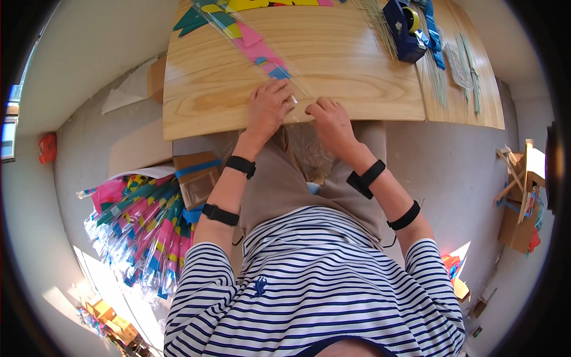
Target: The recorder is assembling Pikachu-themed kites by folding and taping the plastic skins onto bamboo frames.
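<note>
i see my left grip (269,110) pinching the clear sleeve (262,50) on the desk (357,77); right grip (331,121) curls closed on its edge.

Bright daylight, sunlit patch on floor lower left, sharp centre, fisheye bending edges, dark vignette corners

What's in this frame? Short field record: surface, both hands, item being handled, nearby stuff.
surface: wooden table, person seated at its near edge
left hand: flat on the table edge, pressing on the clear plastic sleeve
right hand: at the table edge beside the left, fingers curled on the plastic
item: long clear sleeve holding pink, yellow, blue and green pieces, lying diagonally across the table
on table, far right: blue tape dispenser, thin green sticks
floor, left: pile of similar wrapped colourful items
grip: cannot tell for either hand
</note>
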Tool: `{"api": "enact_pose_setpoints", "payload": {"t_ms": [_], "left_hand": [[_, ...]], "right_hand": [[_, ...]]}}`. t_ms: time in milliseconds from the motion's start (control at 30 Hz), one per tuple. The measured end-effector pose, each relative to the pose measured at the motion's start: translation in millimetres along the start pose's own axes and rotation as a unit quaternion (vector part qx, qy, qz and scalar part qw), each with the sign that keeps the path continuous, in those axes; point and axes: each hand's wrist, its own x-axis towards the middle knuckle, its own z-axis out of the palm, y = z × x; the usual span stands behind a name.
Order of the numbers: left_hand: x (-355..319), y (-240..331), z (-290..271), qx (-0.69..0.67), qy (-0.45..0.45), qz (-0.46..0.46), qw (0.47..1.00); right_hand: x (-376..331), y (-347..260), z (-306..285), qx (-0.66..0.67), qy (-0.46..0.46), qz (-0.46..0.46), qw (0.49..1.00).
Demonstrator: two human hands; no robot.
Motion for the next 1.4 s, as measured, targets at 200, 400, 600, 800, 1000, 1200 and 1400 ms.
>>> {"api": "enact_pose_setpoints", "payload": {"t_ms": [200,400,600,800,1000,1200,1400], "left_hand": [[4,1,0,0.012,-0.001,0.006,1.0],[2,-2,3,0.003,-0.001,0.005,1.0],[1,0,-1,0.0,-0.014,-0.011,1.0],[5,0,0,0.0,-0.008,0.002,1.0],[2,-4,3,-0.001,0.0,-0.002,1.0],[2,-1,2,-0.006,-0.006,-0.003,1.0],[2,-2,1,-0.009,-0.001,-0.004,1.0]], "right_hand": [[22,0,29,-0.043,-0.034,-0.029,0.998],[5,6,25,-0.074,-0.074,-0.055,0.993],[-25,6,1,0.006,0.012,0.021,1.0],[12,0,26,0.0,0.005,-0.018,1.0],[20,2,36,-0.047,-0.047,-0.075,0.995],[3,10,27,-0.044,-0.053,-0.074,0.995],[-6,9,4,0.008,-0.001,-0.003,1.0]]}}
